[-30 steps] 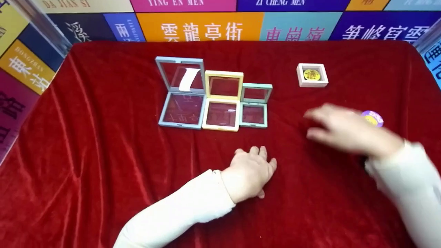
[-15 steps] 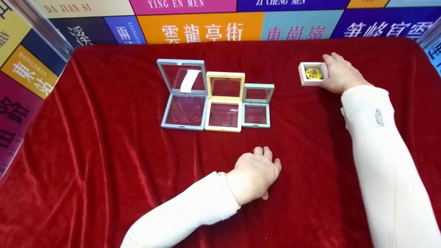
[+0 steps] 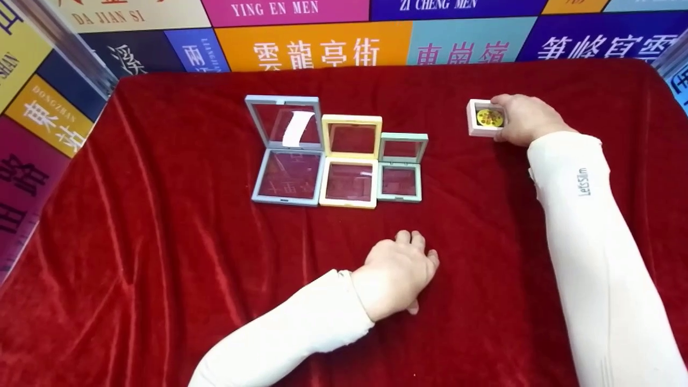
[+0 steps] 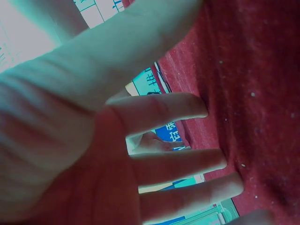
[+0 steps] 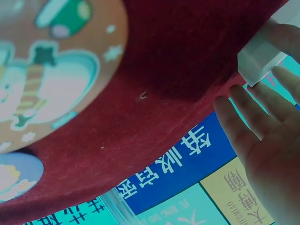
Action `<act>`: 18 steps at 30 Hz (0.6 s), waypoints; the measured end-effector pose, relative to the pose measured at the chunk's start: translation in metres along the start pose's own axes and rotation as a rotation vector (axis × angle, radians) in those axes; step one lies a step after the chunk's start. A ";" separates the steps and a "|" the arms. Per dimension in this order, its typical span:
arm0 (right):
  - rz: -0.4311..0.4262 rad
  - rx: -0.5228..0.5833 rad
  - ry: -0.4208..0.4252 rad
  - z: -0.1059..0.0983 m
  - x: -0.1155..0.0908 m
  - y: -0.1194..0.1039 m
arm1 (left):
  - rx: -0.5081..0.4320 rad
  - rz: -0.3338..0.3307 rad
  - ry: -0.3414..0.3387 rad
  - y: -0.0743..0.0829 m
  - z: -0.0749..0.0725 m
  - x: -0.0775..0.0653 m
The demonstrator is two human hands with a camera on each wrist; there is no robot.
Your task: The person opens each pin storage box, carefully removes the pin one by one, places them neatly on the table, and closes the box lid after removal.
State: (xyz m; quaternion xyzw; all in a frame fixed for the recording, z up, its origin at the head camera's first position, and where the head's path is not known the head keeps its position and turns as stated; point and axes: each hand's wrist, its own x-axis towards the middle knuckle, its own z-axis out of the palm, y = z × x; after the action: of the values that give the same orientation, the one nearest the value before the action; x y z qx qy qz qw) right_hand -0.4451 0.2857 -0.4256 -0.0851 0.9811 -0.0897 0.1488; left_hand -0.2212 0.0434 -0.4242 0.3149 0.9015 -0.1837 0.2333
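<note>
My right hand [image 3: 532, 119] holds a small white square display frame [image 3: 472, 119] at its right side, at the back right of the red cloth. A yellow round disc [image 3: 489, 117] shows inside the frame. In the right wrist view, the thumb and fingers are at the white frame [image 5: 258, 61]. My left hand [image 3: 396, 273] rests on the cloth near the middle, its fingers extended and holding nothing. Beyond it three clear-windowed frames stand hinged open side by side: a large blue one [image 3: 259, 177], a yellow one [image 3: 349, 203] and a small green one [image 3: 400, 198].
Red velvet cloth [image 3: 177, 301] covers the table, wrinkled at the left. In the right wrist view, a large round printed disc [image 5: 110, 37] and a purple-rimmed disc [image 5: 30, 164] lie on it; my right arm hides them in the head view. Panels with printed characters [image 3: 317, 48] stand behind.
My right hand has reached from the right side back to the white frame and taken hold of its right side. The left hand stays nearly where it was.
</note>
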 end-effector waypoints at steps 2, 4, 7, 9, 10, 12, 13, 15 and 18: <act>0.001 -0.006 -0.006 -0.001 0.000 -0.001 | 0.002 0.000 0.008 0.000 0.000 0.000; 0.003 -0.021 -0.019 -0.003 -0.002 -0.003 | 0.005 0.002 0.012 0.000 0.000 0.000; -0.009 -0.066 -0.040 -0.004 -0.005 -0.008 | 0.012 0.006 0.016 0.001 -0.001 -0.001; -0.022 -0.099 -0.041 -0.004 -0.009 -0.013 | 0.015 0.008 0.017 0.000 -0.001 -0.001; -0.033 -0.115 -0.037 -0.004 -0.010 -0.015 | 0.016 0.009 0.017 -0.001 -0.001 -0.001; -0.051 -0.133 -0.027 -0.003 -0.014 -0.019 | 0.017 0.007 0.018 -0.002 -0.001 -0.001; -0.060 -0.138 -0.022 -0.002 -0.015 -0.020 | 0.018 0.007 0.018 -0.002 -0.001 -0.001; -0.078 -0.147 -0.015 0.000 -0.019 -0.023 | 0.016 0.008 0.018 -0.002 0.000 -0.001; -0.113 -0.143 -0.003 0.005 -0.027 -0.026 | 0.008 0.008 0.016 -0.001 0.001 0.000</act>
State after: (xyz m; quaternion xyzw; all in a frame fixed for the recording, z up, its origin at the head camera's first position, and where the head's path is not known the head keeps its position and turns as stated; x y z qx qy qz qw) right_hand -0.4147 0.2650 -0.4175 -0.1510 0.9784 -0.0276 0.1382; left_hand -0.2212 0.0426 -0.4244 0.3209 0.9013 -0.1837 0.2256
